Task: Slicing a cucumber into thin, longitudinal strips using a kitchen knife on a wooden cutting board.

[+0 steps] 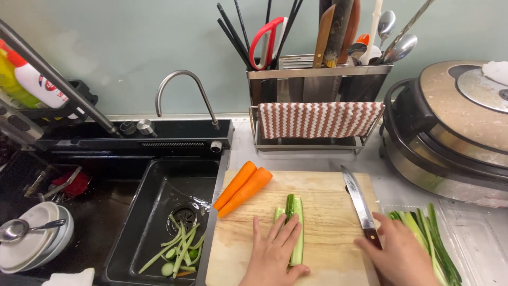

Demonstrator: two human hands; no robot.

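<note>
Head camera looks down at the left hand (272, 254), low in the middle of the frame, lying flat with fingers spread over a halved cucumber (295, 228) on the wooden cutting board (328, 212). Low right, the right hand (399, 254) is laid over the dark handle of a knife (360, 204), whose blade lies flat on the board and points toward the top of the frame. Two carrots (243, 190) rest at the board's upper left corner. Cucumber strips (428, 238) lie in a clear tray on the tabletop at lower right. Peelings (180, 249) sit in the black sink (159, 180) to the left.
</note>
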